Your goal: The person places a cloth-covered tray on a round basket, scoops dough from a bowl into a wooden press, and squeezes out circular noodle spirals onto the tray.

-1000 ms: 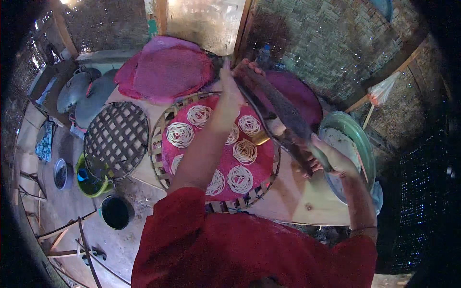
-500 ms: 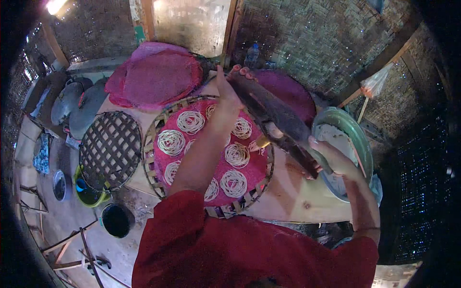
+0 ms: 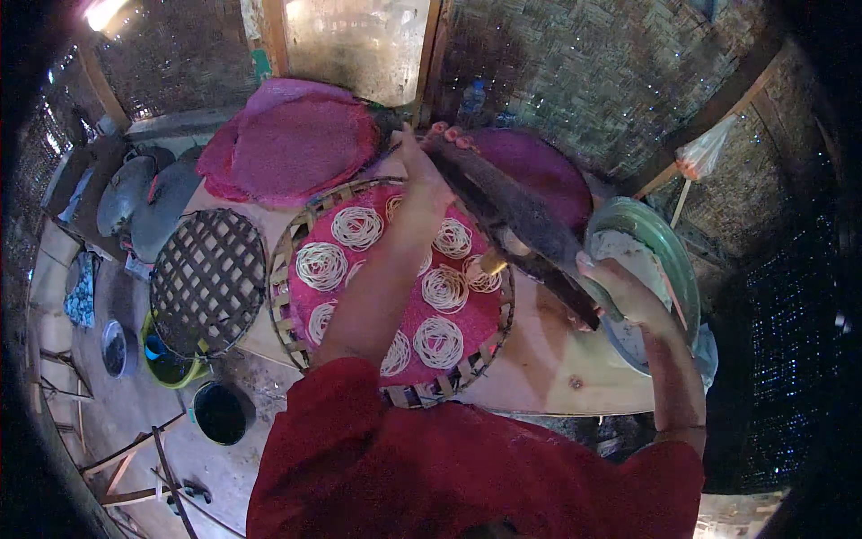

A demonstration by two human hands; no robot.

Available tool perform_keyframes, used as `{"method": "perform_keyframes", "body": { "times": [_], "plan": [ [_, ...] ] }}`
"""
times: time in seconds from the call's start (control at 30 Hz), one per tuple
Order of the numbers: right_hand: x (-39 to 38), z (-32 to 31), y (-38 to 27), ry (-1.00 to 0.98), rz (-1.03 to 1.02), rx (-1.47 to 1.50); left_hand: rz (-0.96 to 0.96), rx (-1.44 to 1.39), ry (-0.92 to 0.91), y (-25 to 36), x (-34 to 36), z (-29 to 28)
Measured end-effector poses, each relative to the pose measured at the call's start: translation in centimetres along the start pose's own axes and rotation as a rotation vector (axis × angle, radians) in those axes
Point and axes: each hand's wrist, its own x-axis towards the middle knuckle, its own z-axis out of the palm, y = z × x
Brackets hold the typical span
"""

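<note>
Both of my hands are on a long dark wooden press [image 3: 516,207], tilted from upper left to lower right. My left hand [image 3: 426,160] is closed round its upper end, fingertips showing over the far edge. Round the lower end my right hand [image 3: 621,292] is wrapped. A yellowish nozzle [image 3: 493,261] juts from the press, just above a pale strand coil [image 3: 483,275]. More coils, such as one round nest [image 3: 438,342], lie on a pink cloth [image 3: 409,370] over a round woven bamboo tray [image 3: 280,305]. My left forearm hides some of them.
Pink cloth rounds [image 3: 301,148] are stacked at the back left. A dark lattice tray [image 3: 208,283] sits left of the bamboo tray. At the right stands a green basin [image 3: 687,260] with pale dough-like stuff. A plastic bottle [image 3: 472,101] stands at the back.
Strands under the nozzle have grown from a small loose bit into a round coil at the tray's right side. The press and both hands have barely shifted.
</note>
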Motion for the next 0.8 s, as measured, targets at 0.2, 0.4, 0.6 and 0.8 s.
{"method": "perform_keyframes", "body": {
  "times": [0.2,0.4,0.6,0.8],
  "plan": [
    [1.3,0.8,0.4,0.004,0.062,0.031,0.018,-0.034,0.037,-1.3,1.6,-5.1],
    [6.0,2.5,4.4,-0.055,-0.042,0.148,0.096,0.188,-0.005,1.6,2.4,-4.5],
    [0.7,2.0,3.4,-0.123,0.069,0.332,0.011,0.175,-0.014,0.1,-0.7,-0.2],
    [-1.6,2.9,6.0,-0.255,0.217,0.344,-0.088,0.16,0.307,-2.8,-3.8,-5.3]
  ]
}}
